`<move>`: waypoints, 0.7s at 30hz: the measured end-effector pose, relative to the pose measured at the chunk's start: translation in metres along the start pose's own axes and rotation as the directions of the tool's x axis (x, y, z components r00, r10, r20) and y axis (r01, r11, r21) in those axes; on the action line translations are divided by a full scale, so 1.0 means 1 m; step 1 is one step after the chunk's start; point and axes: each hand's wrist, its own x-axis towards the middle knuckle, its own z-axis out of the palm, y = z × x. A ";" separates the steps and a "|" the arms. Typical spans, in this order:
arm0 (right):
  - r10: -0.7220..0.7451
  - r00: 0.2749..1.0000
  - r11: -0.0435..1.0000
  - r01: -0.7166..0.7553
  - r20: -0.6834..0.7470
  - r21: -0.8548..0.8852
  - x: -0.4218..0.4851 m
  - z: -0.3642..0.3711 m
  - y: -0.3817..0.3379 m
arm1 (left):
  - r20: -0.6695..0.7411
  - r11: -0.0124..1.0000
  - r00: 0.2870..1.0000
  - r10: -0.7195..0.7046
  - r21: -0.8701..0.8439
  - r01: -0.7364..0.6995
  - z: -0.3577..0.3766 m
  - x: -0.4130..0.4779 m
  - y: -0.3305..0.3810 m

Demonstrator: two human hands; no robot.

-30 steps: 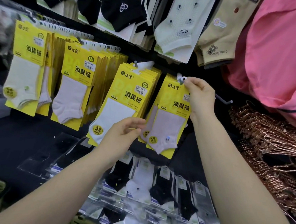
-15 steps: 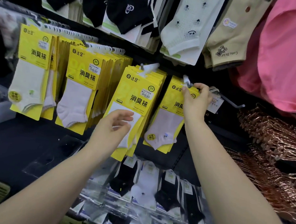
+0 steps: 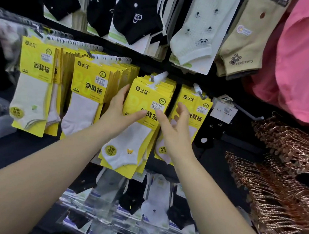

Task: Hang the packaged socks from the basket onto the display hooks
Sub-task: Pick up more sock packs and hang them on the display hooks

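**Sock pack** (image 3: pixel 147 101): flat, glossy yellow card with black print and a white price sticker. A white ribbed ankle sock with a small orange motif is fixed to its lower half. It is the front pack of a thick stack hanging by white plastic tabs from a hook (image 3: pixel 157 77), third stack from the left on the dark wall panel.

**Left hand** (image 3: pixel 120 112): fingers along the pack's left edge, thumb laid across its face, gripping it.

**Right hand** (image 3: pixel 174 131): fingers loosely spread, holding nothing. The thumb tip touches the pack's right edge.

**Neighbouring stack** (image 3: pixel 200 109): same yellow card, pale lilac sock, thinner, just right of the held pack.

**Upper row:** black socks (image 3: pixel 135 18), cream knit socks (image 3: pixel 198 34) with dark dots, and tan socks (image 3: pixel 246 43).

**Below:** black and white socks in clear crinkled bags (image 3: pixel 144 200).

**Right side:** tangled copper-coloured wire hangers (image 3: pixel 283 171), pink cloth (image 3: pixel 303 63), and a white price tag (image 3: pixel 223 110) on a thin metal peg.
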 end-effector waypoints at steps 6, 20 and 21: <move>0.127 0.991 0.987 -0.130 0.032 0.094 0.032 0.024 -0.006 | 0.172 0.969 0.985 -0.028 -0.235 0.068 0.004 0.036 0.008; 0.099 0.982 0.993 -0.086 -0.160 0.084 0.000 0.035 -0.006 | 0.102 0.992 0.995 -0.017 -0.120 0.029 -0.003 0.016 0.004; 0.030 0.977 0.999 -0.023 -0.211 0.036 -0.012 0.035 -0.008 | 0.102 0.997 0.994 -0.025 -0.064 0.032 -0.010 0.009 0.003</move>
